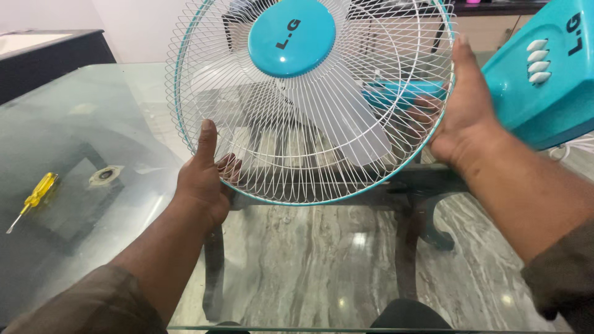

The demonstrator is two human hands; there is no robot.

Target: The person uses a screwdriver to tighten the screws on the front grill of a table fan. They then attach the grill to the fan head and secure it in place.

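The glass table (93, 124) lies bare around the table fan (309, 99), held above its near edge, white grille facing the camera. The rim is grasped by the left hand (204, 179) lower-left and right hand (464, 124) opposite. A yellow screwdriver (34, 198) lies far left.

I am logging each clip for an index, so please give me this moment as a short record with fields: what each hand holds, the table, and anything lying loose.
left hand: left hand grips the lower left rim of the fan guard, thumb up on the front wires
right hand: right hand grips the guard's right rim
fan: white wire guard with teal rim, teal centre cap, pale blades behind, teal base with white buttons at right
surface: glass table over a marbled floor
loose item: yellow-handled screwdriver at far left
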